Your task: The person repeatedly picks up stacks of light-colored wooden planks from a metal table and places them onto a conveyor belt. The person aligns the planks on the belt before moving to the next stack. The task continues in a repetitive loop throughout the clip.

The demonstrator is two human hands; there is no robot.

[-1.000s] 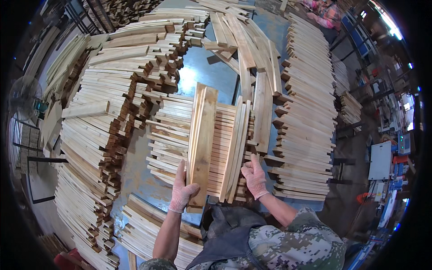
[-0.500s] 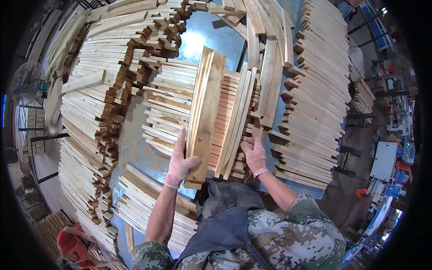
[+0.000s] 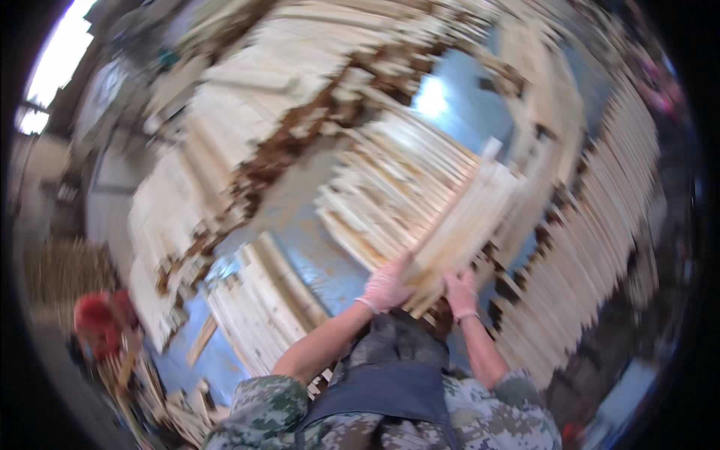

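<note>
My left hand, in a pale pinkish glove, is at the near end of a bundle of light wooden strips. My right hand, gloved alike, grips the same bundle from its right side, so the strips lie between both hands. Motion blur hides the exact finger positions. The bundle slants away from me, up and to the right, on top of a layer of strips. Just left of it, more wooden strips lie side by side in a row.
Long stacked rows of wooden strips stand at left and right. A smaller stack lies near my left forearm on the blue metal table. Longer boards lie at the far right. Someone in red is at the lower left.
The view has swung, so the scene appears tilted and shifted. My hands have come closer together, and the strips that stood apart in two groups are now pressed into one bundle.
</note>
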